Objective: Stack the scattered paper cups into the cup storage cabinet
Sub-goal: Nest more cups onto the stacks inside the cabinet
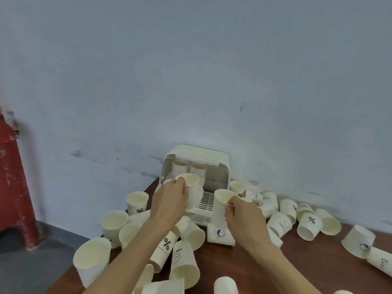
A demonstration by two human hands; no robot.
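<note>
At the back of a brown worktop (244, 264), against a pale wall, a small white cup cabinet (199, 164) is seen with its lid raised and two stacks of paper cups (188, 167) already stowed inside. One cup (189, 187) is gripped at the rim by the left hand (169, 200) and held at the cabinet mouth; a second cup (221, 205) is pinched at the rim by the right hand (244, 217) just in front of the slatted tray (206, 201). The loading step appears to be under way, and the next move is judged to call for each cup to be nested squarely onto a stack. Dozens of loose cups (308, 225) are left scattered, upright and tipped, on both sides, crowding the approach. A red post (12, 183) is visible at far left.
</note>
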